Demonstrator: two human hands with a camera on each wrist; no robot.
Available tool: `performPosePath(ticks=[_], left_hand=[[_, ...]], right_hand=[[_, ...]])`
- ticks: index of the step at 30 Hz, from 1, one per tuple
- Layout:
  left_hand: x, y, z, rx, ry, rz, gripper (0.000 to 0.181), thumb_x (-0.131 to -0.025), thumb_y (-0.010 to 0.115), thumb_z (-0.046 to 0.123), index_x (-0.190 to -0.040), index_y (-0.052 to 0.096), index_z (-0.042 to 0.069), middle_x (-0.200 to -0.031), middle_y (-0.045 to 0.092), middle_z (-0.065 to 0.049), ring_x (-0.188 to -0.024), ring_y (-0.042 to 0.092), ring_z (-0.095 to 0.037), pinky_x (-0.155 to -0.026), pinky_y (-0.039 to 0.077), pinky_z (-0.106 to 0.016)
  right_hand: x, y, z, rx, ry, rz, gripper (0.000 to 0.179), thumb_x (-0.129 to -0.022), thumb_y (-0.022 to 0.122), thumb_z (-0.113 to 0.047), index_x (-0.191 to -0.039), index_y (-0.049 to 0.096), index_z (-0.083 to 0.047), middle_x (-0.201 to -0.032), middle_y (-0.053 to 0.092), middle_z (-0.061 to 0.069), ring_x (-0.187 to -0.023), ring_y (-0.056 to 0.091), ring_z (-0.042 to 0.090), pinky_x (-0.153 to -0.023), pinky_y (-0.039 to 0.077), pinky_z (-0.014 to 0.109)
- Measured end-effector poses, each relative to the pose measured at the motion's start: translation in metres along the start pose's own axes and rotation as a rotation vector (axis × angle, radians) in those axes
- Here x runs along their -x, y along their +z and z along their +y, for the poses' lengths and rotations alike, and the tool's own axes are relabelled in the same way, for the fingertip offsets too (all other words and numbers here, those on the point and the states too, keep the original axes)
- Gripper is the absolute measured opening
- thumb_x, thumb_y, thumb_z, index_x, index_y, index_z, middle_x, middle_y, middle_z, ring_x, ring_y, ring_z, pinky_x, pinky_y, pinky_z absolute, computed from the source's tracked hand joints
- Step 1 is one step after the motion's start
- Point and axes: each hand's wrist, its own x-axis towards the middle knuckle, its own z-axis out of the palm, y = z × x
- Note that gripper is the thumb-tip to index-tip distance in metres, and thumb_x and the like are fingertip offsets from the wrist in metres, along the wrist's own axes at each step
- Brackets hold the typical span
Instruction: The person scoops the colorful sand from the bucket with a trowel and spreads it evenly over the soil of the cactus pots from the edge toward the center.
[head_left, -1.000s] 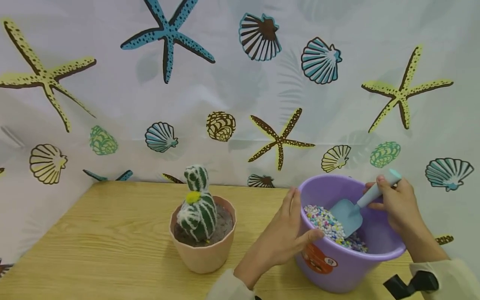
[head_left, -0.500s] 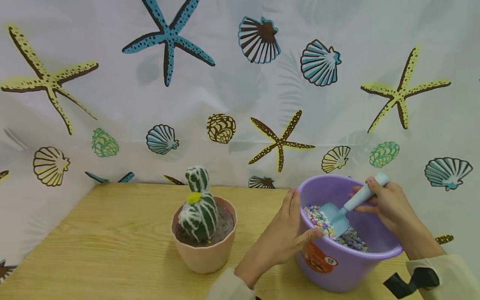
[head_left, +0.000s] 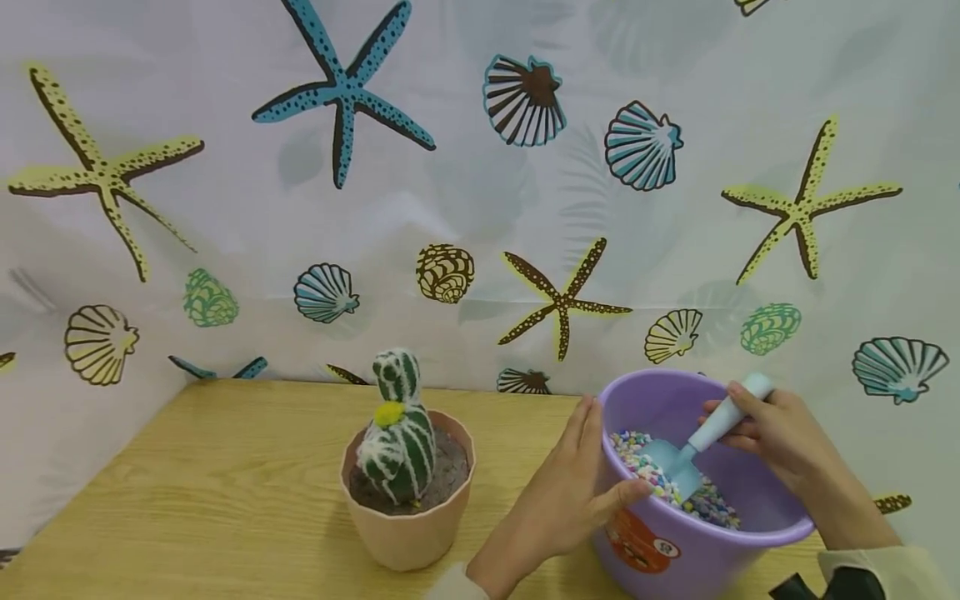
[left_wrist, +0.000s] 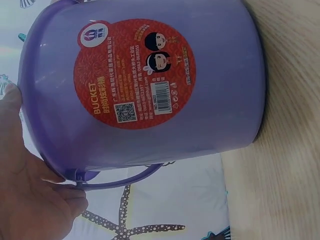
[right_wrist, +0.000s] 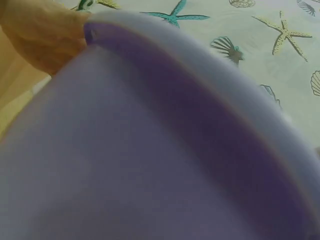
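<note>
A toy shovel [head_left: 723,423] in pale blue dips its blade into small multicoloured beads [head_left: 712,508] inside a purple bucket [head_left: 776,537]. My right hand [head_left: 787,442] grips the shovel's handle over the bucket's right side. Straight fingers of my left hand [head_left: 558,492] lie along the bucket's left outer wall, the thumb at the front rim. Seen from the left wrist, that hand [left_wrist: 35,195] touches the rim beside the bucket's carrying handle [left_wrist: 125,182]. The bucket wall [right_wrist: 125,150] fills most of the right wrist view, which hides the shovel.
A potted cactus [head_left: 405,458] with a yellow flower stands in a peach pot [head_left: 405,533] left of the bucket. Both are on a wooden table [head_left: 187,483]. A cloth printed with starfish and shells [head_left: 465,183] hangs behind the table.
My right hand has moved left and pushed the shovel's blade deeper into the beads. The left hand keeps its place on the bucket. The head view has tilted up slightly.
</note>
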Motion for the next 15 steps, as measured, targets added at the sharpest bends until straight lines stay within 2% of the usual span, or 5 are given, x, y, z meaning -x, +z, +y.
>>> performPosePath(ticks=[4, 7, 11, 15], left_hand=[[0.000, -0.005, -0.002, -0.006, -0.005, -0.035, 0.092, -0.090, 0.048, 0.061, -0.155, 0.002, 0.015, -0.161, 0.004, -0.008, -0.145, 0.022, -0.030, -0.111, 0.031, -0.048], [-0.001, -0.006, -0.005, 0.027, 0.005, -0.055, 0.088, -0.090, 0.046, 0.061, -0.155, 0.001, 0.021, -0.162, 0.003, -0.004, -0.144, 0.023, -0.030, -0.110, 0.032, -0.050], [-0.002, -0.005, -0.008, 0.067, 0.037, -0.037, 0.086, -0.091, 0.045, 0.061, -0.155, 0.002, 0.021, -0.162, 0.004, -0.004, -0.144, 0.024, -0.032, -0.109, 0.032, -0.053], [0.001, -0.003, -0.009, 0.079, 0.040, -0.012, 0.086, -0.092, 0.046, 0.059, -0.155, 0.004, 0.017, -0.161, 0.005, -0.005, -0.143, 0.025, -0.032, -0.109, 0.033, -0.052]], right_hand=[[0.004, -0.003, -0.002, -0.085, 0.003, -0.026, 0.025, -0.103, 0.040, -0.022, -0.107, 0.041, 0.003, -0.083, 0.072, -0.006, -0.078, 0.070, 0.008, -0.068, 0.058, 0.028], [0.008, -0.008, -0.002, -0.156, 0.002, -0.038, 0.022, -0.102, 0.042, -0.021, -0.103, 0.043, 0.001, -0.084, 0.073, -0.001, -0.078, 0.071, 0.012, -0.069, 0.058, 0.030], [0.008, -0.012, -0.002, -0.195, 0.010, -0.029, 0.024, -0.101, 0.043, -0.023, -0.104, 0.043, 0.000, -0.085, 0.073, 0.001, -0.079, 0.071, 0.014, -0.069, 0.058, 0.031], [0.006, -0.011, -0.001, -0.209, 0.036, -0.025, 0.028, -0.101, 0.041, -0.025, -0.108, 0.039, 0.002, -0.085, 0.073, 0.001, -0.079, 0.071, 0.014, -0.070, 0.058, 0.032]])
